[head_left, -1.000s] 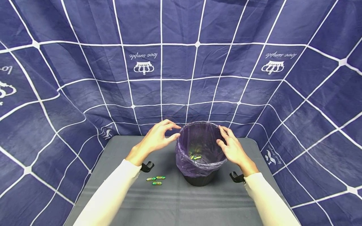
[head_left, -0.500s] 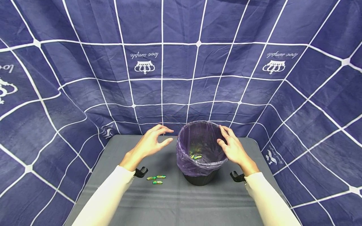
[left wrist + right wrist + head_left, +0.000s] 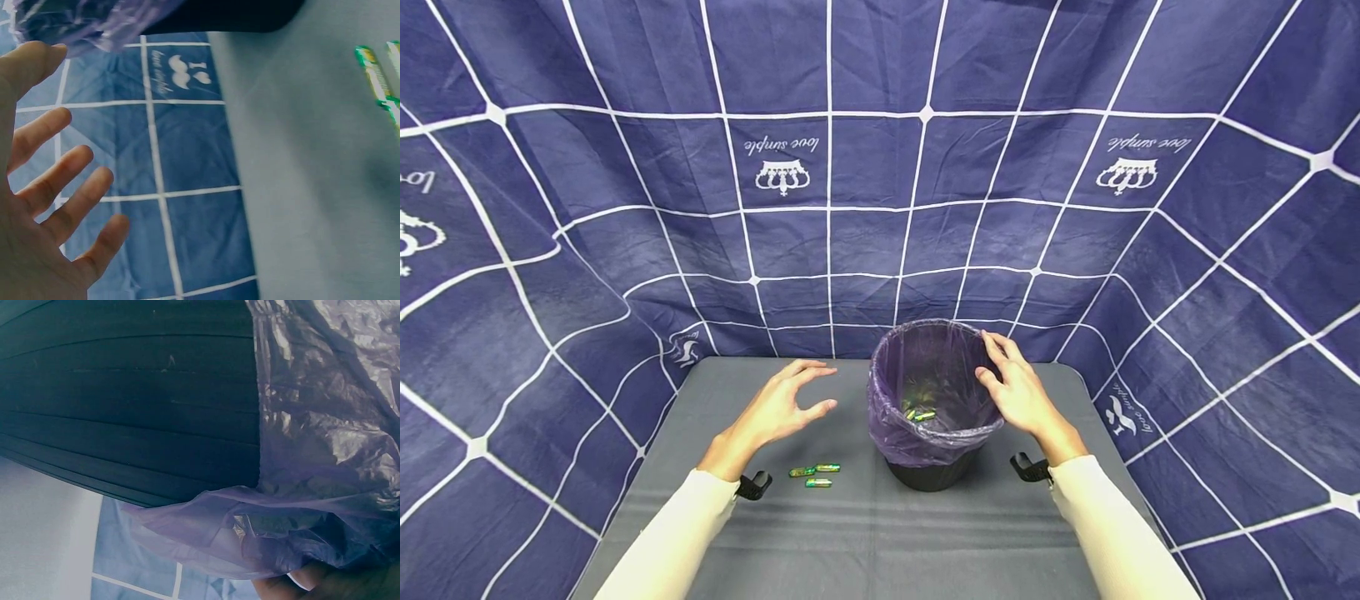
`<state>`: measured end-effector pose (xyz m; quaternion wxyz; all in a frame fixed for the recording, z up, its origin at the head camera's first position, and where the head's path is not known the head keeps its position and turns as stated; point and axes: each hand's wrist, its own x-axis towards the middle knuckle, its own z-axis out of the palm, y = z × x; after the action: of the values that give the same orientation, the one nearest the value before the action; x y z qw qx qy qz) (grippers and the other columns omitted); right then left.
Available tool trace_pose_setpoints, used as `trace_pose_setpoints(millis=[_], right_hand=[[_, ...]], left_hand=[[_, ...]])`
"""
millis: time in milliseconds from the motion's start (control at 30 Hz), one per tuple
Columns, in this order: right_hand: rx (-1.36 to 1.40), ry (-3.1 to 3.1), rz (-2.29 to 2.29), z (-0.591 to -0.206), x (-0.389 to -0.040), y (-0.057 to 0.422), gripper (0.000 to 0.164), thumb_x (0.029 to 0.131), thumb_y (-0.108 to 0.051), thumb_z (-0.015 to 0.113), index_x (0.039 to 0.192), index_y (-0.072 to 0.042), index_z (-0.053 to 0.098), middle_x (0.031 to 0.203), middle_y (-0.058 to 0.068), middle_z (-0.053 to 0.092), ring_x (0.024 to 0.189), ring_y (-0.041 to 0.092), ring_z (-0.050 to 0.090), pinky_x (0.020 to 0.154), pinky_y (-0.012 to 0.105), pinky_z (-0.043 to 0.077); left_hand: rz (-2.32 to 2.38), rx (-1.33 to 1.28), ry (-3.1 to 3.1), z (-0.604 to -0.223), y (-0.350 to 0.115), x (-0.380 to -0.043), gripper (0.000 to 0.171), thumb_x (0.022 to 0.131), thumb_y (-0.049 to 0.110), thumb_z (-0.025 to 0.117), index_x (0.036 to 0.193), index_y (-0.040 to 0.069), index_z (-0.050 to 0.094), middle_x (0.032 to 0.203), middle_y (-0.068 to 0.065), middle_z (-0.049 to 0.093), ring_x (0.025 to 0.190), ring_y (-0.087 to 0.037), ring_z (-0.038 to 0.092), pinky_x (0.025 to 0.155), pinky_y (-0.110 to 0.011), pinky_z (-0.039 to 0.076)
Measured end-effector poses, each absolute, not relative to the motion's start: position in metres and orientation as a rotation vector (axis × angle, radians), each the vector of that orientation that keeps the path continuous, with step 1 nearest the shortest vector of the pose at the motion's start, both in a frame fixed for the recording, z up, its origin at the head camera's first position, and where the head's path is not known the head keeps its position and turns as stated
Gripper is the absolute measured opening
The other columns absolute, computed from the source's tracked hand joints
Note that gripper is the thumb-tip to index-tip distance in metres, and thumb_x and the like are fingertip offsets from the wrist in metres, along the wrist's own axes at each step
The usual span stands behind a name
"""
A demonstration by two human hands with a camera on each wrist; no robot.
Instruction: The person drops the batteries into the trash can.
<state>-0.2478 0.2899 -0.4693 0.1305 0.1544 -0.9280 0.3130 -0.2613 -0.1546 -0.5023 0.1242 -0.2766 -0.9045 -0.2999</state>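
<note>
toward the far edge of the desk (image 3: 865, 550), the right grip (image 3: 1022, 398), clasp unclear, likely steadies the bin (image 3: 928, 477); the left grip (image 3: 772, 408) is wide.

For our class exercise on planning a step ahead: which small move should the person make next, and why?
Probably lower the left hand toward the three green pieces on the table and pinch one: that hand is empty and near them, similar pieces lie inside the lined bin, and the right hand is at that bin.
</note>
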Motion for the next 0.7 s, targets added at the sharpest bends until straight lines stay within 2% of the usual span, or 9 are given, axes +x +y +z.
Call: trace_pose_setpoints(millis=[167,533,700], right_hand=[[0.444,-2.706,0.910,-0.468,-0.248,0.289,0.070,0.116,-0.020,0.059,0.180,0.000,0.037,0.181,0.024,0.043,0.168,0.050,0.046,0.136,0.072,0.038],[0.435,-2.720,0.923,-0.466,-0.248,0.289,0.071,0.116,-0.019,0.059,0.181,0.000,0.036,0.182,0.025,0.041,0.169,0.050,0.044,0.137,0.072,0.038],[0.434,-2.716,0.923,-0.467,-0.248,0.289,0.072,0.115,-0.018,0.060,0.180,0.000,0.036,0.182,0.025,0.042,0.169,0.050,0.045,0.137,0.070,0.038]], left_hand=[[-0.874,-0.789,-2.662,-0.524,-0.164,-0.255,0.054,0.099,0.031,0.094,0.148,0.018,0.079,0.153,-0.012,0.075,0.146,-0.042,0.071,0.120,-0.067,0.058],[-0.823,-0.733,-2.779,-0.578,-0.182,-0.235,0.050,0.095,0.032,0.098,0.142,0.022,0.082,0.143,-0.001,0.079,0.137,-0.034,0.077,0.114,-0.060,0.062],[-0.833,-0.734,-2.827,-0.598,-0.190,-0.228,0.051,0.093,0.031,0.100,0.140,0.020,0.083,0.140,0.000,0.080,0.133,-0.032,0.078,0.113,-0.057,0.063]])
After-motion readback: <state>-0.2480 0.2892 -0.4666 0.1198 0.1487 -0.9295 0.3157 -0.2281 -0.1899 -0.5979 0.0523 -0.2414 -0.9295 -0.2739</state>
